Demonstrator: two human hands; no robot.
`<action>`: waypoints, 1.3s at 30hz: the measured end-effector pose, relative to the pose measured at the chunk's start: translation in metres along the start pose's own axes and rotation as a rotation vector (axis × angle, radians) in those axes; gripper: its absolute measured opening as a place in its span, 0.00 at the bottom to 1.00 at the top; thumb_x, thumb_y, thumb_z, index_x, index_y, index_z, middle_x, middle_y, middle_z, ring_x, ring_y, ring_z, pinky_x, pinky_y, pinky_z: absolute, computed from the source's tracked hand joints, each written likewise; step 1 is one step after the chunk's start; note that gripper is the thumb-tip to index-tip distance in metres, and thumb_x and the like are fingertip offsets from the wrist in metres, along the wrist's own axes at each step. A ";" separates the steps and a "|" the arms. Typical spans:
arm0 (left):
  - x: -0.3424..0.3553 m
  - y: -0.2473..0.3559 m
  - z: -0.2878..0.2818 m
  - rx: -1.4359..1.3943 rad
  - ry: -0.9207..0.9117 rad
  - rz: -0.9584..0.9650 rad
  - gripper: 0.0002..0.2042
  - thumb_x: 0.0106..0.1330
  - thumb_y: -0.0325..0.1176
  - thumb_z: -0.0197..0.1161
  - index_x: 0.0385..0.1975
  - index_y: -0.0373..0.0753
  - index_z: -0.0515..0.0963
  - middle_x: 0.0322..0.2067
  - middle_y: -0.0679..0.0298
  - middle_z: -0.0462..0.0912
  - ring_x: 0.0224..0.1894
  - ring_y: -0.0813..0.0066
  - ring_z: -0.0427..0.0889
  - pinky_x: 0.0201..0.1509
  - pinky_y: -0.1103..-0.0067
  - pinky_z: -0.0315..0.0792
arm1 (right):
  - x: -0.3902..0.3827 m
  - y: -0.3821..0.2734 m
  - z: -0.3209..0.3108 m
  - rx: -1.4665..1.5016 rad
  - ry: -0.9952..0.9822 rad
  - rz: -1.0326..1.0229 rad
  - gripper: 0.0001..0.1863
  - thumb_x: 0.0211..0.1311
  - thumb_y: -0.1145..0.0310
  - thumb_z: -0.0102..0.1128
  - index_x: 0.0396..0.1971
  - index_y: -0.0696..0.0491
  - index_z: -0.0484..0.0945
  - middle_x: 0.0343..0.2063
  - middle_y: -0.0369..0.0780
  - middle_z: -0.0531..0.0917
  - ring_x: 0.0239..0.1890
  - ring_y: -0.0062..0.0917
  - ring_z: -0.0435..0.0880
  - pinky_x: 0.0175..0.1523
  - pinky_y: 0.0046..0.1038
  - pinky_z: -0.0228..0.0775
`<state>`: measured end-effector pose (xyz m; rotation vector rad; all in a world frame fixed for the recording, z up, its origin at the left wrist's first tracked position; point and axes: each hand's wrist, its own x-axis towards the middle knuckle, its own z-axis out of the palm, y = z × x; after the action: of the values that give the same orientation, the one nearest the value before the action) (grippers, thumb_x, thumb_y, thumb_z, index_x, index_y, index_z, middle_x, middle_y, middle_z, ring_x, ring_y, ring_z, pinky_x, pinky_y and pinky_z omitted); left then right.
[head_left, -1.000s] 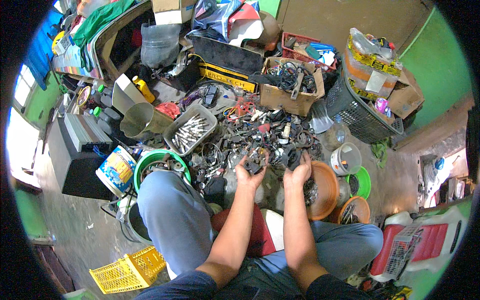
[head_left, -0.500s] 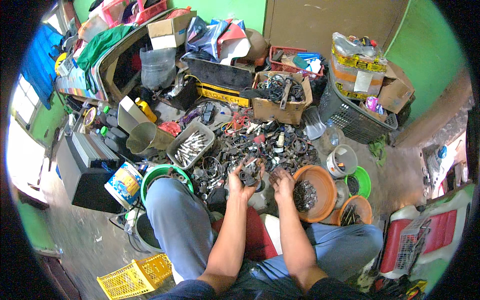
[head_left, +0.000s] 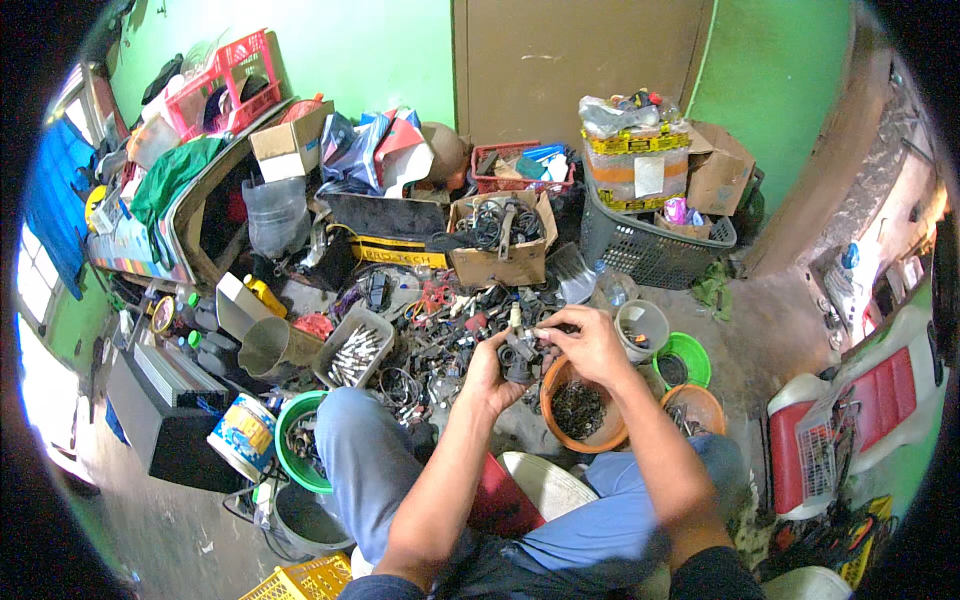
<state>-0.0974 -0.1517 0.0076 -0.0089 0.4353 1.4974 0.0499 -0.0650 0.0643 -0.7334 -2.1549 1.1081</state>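
In front of my knees, my left hand (head_left: 487, 378) is closed around a dark mechanical part (head_left: 515, 362) with a round lower end. My right hand (head_left: 592, 343) is raised beside it, thumb and fingers pinched together at the part's upper right. What lies between those fingertips is too small to make out. Below my right hand stands an orange bowl (head_left: 549, 408) holding many small dark metal pieces. Beyond both hands a wide heap of loose parts (head_left: 450, 335) covers the floor. A clear tray (head_left: 325, 372) of white-tipped pieces lies left of the heap.
A green basin (head_left: 283, 440) and a printed bucket (head_left: 243, 437) stand by my left knee. To the right are a white bucket (head_left: 655, 318), a green bowl (head_left: 704, 360) and a smaller orange bowl (head_left: 715, 405). Behind the heap sit a cardboard box (head_left: 500, 267) and a grey basket (head_left: 655, 262).
My right hand has gone from open beside the left to pinching at the dark part. My left hand still holds that part. The view has shifted, showing more of the back wall.
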 end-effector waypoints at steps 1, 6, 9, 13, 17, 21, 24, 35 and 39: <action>-0.002 0.005 0.008 0.016 -0.004 -0.018 0.19 0.76 0.40 0.41 0.50 0.33 0.74 0.46 0.50 0.81 0.46 0.54 0.82 0.49 0.62 0.80 | -0.001 -0.020 -0.009 -0.016 -0.001 0.020 0.08 0.58 0.74 0.68 0.36 0.61 0.85 0.32 0.45 0.85 0.30 0.25 0.86 0.34 0.28 0.80; 0.006 0.015 0.048 0.115 -0.129 -0.169 0.21 0.77 0.42 0.38 0.51 0.31 0.72 0.45 0.48 0.82 0.45 0.54 0.84 0.50 0.64 0.81 | -0.010 -0.029 -0.037 -0.233 0.118 -0.220 0.05 0.61 0.76 0.61 0.35 0.61 0.80 0.32 0.46 0.81 0.37 0.39 0.84 0.42 0.35 0.74; 0.016 0.026 0.063 0.117 -0.137 -0.237 0.20 0.76 0.40 0.38 0.53 0.31 0.72 0.44 0.45 0.81 0.44 0.54 0.84 0.44 0.67 0.84 | -0.016 -0.026 -0.044 -0.168 0.342 -0.211 0.05 0.61 0.77 0.61 0.36 0.61 0.79 0.33 0.47 0.81 0.40 0.40 0.83 0.45 0.35 0.73; 0.023 0.030 0.076 0.053 -0.003 -0.216 0.19 0.76 0.39 0.39 0.53 0.31 0.71 0.45 0.44 0.79 0.44 0.51 0.82 0.42 0.68 0.83 | -0.016 0.001 -0.042 0.123 0.494 -0.067 0.03 0.66 0.77 0.58 0.38 0.60 0.77 0.32 0.42 0.81 0.32 0.26 0.85 0.36 0.27 0.76; 0.034 0.016 0.056 -0.152 -0.031 -0.346 0.19 0.75 0.39 0.40 0.51 0.32 0.72 0.45 0.46 0.79 0.45 0.52 0.81 0.42 0.68 0.82 | -0.016 0.019 -0.041 0.315 0.513 -0.031 0.04 0.70 0.76 0.55 0.40 0.60 0.76 0.32 0.38 0.81 0.29 0.21 0.83 0.34 0.24 0.79; 0.042 -0.003 0.044 -0.138 0.031 -0.288 0.19 0.75 0.39 0.40 0.50 0.32 0.72 0.45 0.48 0.79 0.45 0.52 0.81 0.41 0.69 0.82 | -0.018 0.033 -0.049 0.647 0.495 0.118 0.06 0.72 0.71 0.54 0.43 0.58 0.76 0.31 0.37 0.80 0.29 0.21 0.81 0.33 0.26 0.80; 0.045 -0.011 0.040 -0.163 0.053 -0.269 0.19 0.74 0.40 0.41 0.49 0.32 0.72 0.44 0.48 0.79 0.45 0.53 0.81 0.40 0.69 0.82 | -0.032 0.042 -0.056 0.952 0.443 0.262 0.09 0.74 0.66 0.54 0.46 0.54 0.75 0.30 0.35 0.79 0.30 0.22 0.79 0.33 0.28 0.78; 0.077 -0.021 0.054 -0.197 0.063 -0.189 0.14 0.70 0.34 0.49 0.47 0.32 0.75 0.43 0.51 0.79 0.45 0.56 0.80 0.40 0.73 0.81 | -0.046 0.089 -0.096 1.396 0.343 0.212 0.10 0.71 0.69 0.57 0.49 0.51 0.77 0.39 0.37 0.82 0.42 0.27 0.81 0.48 0.34 0.77; 0.077 -0.025 0.046 -0.177 0.095 -0.168 0.15 0.70 0.35 0.48 0.48 0.32 0.74 0.44 0.50 0.79 0.45 0.55 0.80 0.40 0.72 0.80 | -0.045 0.107 -0.096 1.515 0.317 0.123 0.08 0.70 0.66 0.58 0.45 0.48 0.79 0.37 0.34 0.80 0.42 0.26 0.78 0.48 0.33 0.73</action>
<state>-0.0600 -0.0674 0.0219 -0.2519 0.3674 1.3693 0.1705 0.0058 0.0077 -0.2339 -0.5702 2.0110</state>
